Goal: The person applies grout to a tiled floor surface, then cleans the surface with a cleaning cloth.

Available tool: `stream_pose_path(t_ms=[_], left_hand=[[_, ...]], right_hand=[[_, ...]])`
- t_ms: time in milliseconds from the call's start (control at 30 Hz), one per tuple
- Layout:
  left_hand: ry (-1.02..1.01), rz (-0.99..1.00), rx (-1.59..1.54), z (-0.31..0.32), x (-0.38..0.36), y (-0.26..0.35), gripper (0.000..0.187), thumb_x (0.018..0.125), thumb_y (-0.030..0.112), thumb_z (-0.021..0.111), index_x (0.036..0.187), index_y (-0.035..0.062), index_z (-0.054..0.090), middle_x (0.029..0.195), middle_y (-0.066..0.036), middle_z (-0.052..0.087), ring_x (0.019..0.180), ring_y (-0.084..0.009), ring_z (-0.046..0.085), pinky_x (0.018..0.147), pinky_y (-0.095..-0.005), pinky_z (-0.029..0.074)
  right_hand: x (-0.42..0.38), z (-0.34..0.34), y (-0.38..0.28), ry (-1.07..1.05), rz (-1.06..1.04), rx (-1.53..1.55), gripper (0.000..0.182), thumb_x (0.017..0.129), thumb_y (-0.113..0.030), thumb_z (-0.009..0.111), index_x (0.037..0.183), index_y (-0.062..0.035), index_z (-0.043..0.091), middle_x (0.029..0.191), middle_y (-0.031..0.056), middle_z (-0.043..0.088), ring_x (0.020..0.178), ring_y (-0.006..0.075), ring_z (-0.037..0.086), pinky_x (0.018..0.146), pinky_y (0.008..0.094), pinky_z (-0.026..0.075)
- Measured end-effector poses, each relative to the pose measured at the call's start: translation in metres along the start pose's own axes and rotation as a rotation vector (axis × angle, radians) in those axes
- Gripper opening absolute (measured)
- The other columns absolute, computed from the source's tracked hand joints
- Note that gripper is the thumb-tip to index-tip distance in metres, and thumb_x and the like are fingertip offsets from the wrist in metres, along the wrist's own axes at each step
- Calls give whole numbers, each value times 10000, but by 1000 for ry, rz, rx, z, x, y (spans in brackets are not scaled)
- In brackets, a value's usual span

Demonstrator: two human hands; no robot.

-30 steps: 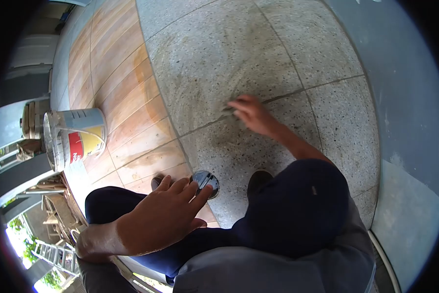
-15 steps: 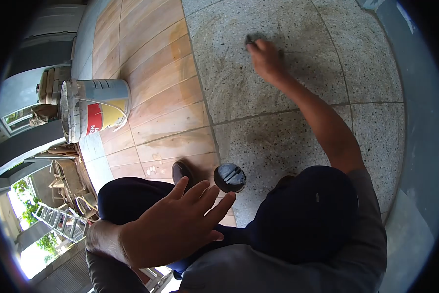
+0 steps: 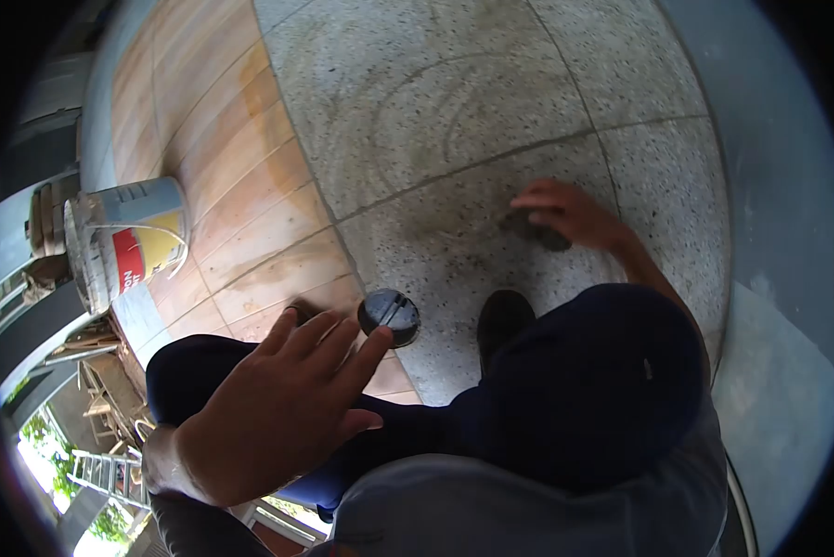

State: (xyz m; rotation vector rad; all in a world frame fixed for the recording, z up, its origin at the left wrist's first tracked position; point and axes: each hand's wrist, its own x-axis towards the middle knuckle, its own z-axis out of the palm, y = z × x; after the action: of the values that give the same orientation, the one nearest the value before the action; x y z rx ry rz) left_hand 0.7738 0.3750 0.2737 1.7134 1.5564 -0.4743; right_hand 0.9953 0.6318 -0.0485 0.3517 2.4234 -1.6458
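My left hand (image 3: 273, 408) hangs palm down over my left knee, fingers spread, holding nothing. Its fingertips overlap the view of a round dark disc-like object (image 3: 389, 311) with a grey slotted top, on the floor between my feet. At the right, my right hand (image 3: 570, 213) is low over the speckled floor tiles (image 3: 417, 111), fingers bent round a small dark block (image 3: 551, 238). The block is partly hidden and blurred, its underside out of sight. Wet-looking curved smears mark the tiles around and beyond this hand.
A paint bucket (image 3: 148, 227) with a wire handle stands on the wood-look tiles (image 3: 240, 176) at left. My dark shoe (image 3: 505, 320) is near the right hand. A grey-blue wall (image 3: 774, 204) runs along the right. A ladder (image 3: 110, 473) and wooden scraps lie at lower left.
My right hand has come back from the far tiles toward my right knee with the dark block. The view has shifted, so the bucket and round object appear further left. My left hand stays spread.
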Motion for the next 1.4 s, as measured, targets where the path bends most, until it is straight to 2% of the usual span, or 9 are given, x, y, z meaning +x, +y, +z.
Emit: stream_pose_path(t_ms=[200, 500, 633, 733, 1033, 1067, 1133, 1333, 1400], left_hand=[[-27, 2, -74, 0, 15, 4, 759, 901, 513, 670, 1484, 79, 454, 1396, -177, 571, 1318, -361, 532, 1096, -444, 460], [14, -35, -75, 2, 25, 4, 767, 913, 533, 642, 1489, 63, 452, 1375, -182, 588, 1304, -374, 535, 1062, -439, 475], [-22, -61, -141, -4, 21, 1, 732, 925, 475, 654, 1463, 22, 454, 1347, -171, 578, 1294, -354, 534, 1102, -457, 440], [-43, -44, -185, -9, 24, -1, 718, 931, 457, 657, 1452, 6, 455, 1339, -163, 575, 1292, -343, 533, 1119, -471, 424], [-120, -85, -193, -25, 58, -1, 728, 948, 474, 667, 1482, 22, 466, 1354, -203, 606, 1309, -364, 543, 1067, -423, 459], [-77, -82, -220, -23, 62, -4, 747, 941, 490, 675, 1488, 23, 472, 1353, -220, 617, 1302, -374, 553, 1063, -427, 458], [-78, -146, -244, -22, 72, -8, 777, 913, 514, 699, 1487, 36, 487, 1378, -225, 611, 1316, -387, 550, 1080, -431, 446], [-33, -166, -235, -15, 87, -39, 768, 912, 505, 712, 1479, 34, 499, 1388, -260, 601, 1330, -418, 544, 1094, -449, 433], [-31, -157, -232, -15, 88, -42, 770, 911, 504, 713, 1476, 27, 498, 1379, -258, 607, 1320, -415, 550, 1088, -449, 438]], right_hand=[[0, -130, 57, 905, 100, -142, 387, 1034, -323, 563, 1383, -180, 649, 1385, 86, 602, 1320, 261, 544, 1099, 363, 429], [0, 2, 30, 174, -84, -569, 157, 993, -157, 595, 968, -194, 746, 1059, 102, 659, 981, 238, 647, 845, 396, 545], [-127, 24, 61, -121, -65, -147, 195, 968, -142, 655, 1117, -202, 766, 1159, 87, 639, 1136, 271, 609, 991, 402, 490], [-166, -31, 44, 105, 337, 114, 260, 962, -131, 673, 1208, -168, 748, 1169, 94, 640, 1119, 270, 613, 989, 375, 486], [74, -65, 21, 1191, -479, -319, 202, 959, -118, 644, 1142, -57, 706, 984, 148, 638, 884, 304, 594, 770, 461, 473], [102, -67, 8, 904, -55, 54, 270, 966, -166, 622, 1218, -94, 685, 1080, 151, 609, 990, 328, 573, 847, 477, 452], [147, -49, 6, 902, 43, -590, 265, 987, -196, 589, 1223, -96, 655, 1156, 137, 562, 1091, 330, 535, 897, 481, 428], [93, -20, 51, 1064, -32, -658, 247, 1052, -245, 479, 1078, -56, 636, 1084, 139, 594, 1038, 323, 570, 881, 484, 457], [15, -32, 18, 998, 257, 162, 405, 1076, -358, 396, 996, -41, 635, 895, 169, 635, 865, 324, 630, 764, 485, 496]])
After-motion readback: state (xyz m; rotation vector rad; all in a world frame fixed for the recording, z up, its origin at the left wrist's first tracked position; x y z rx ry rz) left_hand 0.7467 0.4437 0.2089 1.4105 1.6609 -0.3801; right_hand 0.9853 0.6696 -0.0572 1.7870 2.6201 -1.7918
